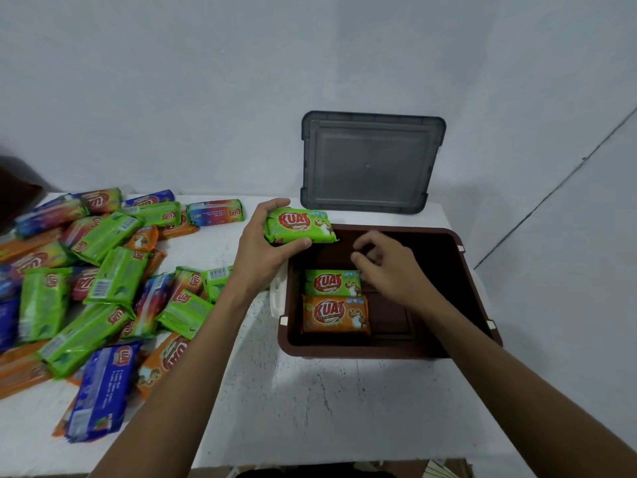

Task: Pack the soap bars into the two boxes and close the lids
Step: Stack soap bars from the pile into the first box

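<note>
A brown plastic box (479, 294) stands open on the white table. Inside it, at the left, a green soap bar (331, 282) lies behind an orange soap bar (336, 313). My left hand (265, 246) holds another green soap bar (298, 225) above the box's far left corner. My right hand (389, 267) hovers over the box's middle, fingers loosely curled, with nothing in it, just right of the packed green bar. A heap of soap bars (103, 281) in green, orange and blue wrappers covers the table's left side.
The grey translucent lid (370, 163) leans upright against the wall behind the box. A white latch (275, 298) sticks out at the box's left side. The table's front edge (310, 460) runs below my arms; the wall is close behind.
</note>
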`<state>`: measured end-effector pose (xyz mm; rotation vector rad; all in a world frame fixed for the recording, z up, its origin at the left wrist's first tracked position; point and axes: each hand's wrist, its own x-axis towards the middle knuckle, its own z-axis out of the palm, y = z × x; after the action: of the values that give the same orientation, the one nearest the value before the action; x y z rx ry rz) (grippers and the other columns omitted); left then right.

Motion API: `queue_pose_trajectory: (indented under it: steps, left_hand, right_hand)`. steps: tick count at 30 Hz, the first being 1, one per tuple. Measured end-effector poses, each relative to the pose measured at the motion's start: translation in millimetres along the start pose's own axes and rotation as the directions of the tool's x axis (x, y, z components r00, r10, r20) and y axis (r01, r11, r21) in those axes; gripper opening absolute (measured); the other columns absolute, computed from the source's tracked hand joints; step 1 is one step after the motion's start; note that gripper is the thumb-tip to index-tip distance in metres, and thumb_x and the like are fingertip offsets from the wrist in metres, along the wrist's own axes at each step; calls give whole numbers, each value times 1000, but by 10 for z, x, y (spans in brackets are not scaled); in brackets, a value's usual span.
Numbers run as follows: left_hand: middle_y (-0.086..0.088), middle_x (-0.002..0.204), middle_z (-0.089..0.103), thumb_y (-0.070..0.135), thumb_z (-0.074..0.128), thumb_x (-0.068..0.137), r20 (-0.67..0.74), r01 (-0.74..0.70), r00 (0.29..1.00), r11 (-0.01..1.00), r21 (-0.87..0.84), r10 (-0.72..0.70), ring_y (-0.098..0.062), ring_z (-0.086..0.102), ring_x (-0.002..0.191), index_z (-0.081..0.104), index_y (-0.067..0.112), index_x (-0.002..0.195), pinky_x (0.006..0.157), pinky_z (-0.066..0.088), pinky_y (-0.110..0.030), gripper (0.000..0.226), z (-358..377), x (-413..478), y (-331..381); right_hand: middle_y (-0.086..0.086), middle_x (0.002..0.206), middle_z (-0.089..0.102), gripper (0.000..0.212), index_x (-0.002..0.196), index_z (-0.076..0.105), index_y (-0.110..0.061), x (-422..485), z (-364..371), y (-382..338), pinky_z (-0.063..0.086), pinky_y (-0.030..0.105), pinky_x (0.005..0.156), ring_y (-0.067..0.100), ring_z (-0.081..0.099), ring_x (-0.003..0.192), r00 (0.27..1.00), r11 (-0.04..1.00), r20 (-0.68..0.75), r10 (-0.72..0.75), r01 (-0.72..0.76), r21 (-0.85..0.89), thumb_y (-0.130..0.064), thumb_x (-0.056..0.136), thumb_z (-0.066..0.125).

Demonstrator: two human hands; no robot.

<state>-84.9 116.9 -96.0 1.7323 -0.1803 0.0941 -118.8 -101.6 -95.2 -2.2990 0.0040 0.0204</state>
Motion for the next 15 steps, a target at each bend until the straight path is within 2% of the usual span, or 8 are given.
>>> queue_pose_trajectory:
  steps: [2,4,6,8,11,13,15]
  left_hand:
    - [14,114,56,10,83,72,43,-1,999,1000,-13,2,3,60,101,51,22,127,77,52,-14,65,-2,-17,26]
    - [9,116,58,11,83,72,106,-4,994,1000,-29,7,-5,61,103,51,23,128,78,54,-18,66,10,-30,57]
    - [5,116,59,11,83,72,162,-7,987,998,-62,17,-7,62,103,51,24,128,77,54,-20,66,32,-45,87]
    - [6,115,60,13,83,72,198,-23,980,998,-57,34,-6,63,102,50,25,127,77,55,-21,65,30,-48,100]
    - [15,114,60,32,82,71,258,-69,965,995,77,47,-2,62,102,50,32,126,81,56,-24,64,-21,-28,93]
    - [18,118,58,47,78,70,304,-85,952,977,196,22,2,58,106,48,36,128,85,54,-20,66,-60,-6,73]
    - [14,129,54,60,72,74,315,-102,949,947,305,1,-1,51,115,46,37,132,86,45,-11,68,-102,13,17]
  right_hand:
    - [8,91,70,19,114,58,-21,67,-28,-127,60,38,80,21,71,79,998,951,32,46,-54,305,-23,95,60]
    - [16,105,70,28,123,57,-19,101,-35,-236,59,39,83,27,73,88,986,797,148,83,-155,584,-19,96,60]
    - [17,113,68,31,125,58,-15,109,-29,-295,58,38,84,31,71,97,970,643,232,70,-222,733,-13,94,62]
    - [16,119,65,32,124,60,-11,116,-9,-296,56,36,83,32,68,105,964,557,256,67,-250,792,-7,91,64]
    - [19,122,63,35,123,61,-10,102,-35,-241,55,33,81,32,67,107,953,501,294,75,-291,815,-3,89,64]
    - [21,122,62,36,123,61,-8,82,-110,-191,56,35,82,33,67,107,953,520,296,65,-285,805,-2,88,64]
    - [22,122,62,35,122,61,-7,63,-166,-138,57,38,83,33,67,107,956,568,285,73,-275,776,-1,87,64]
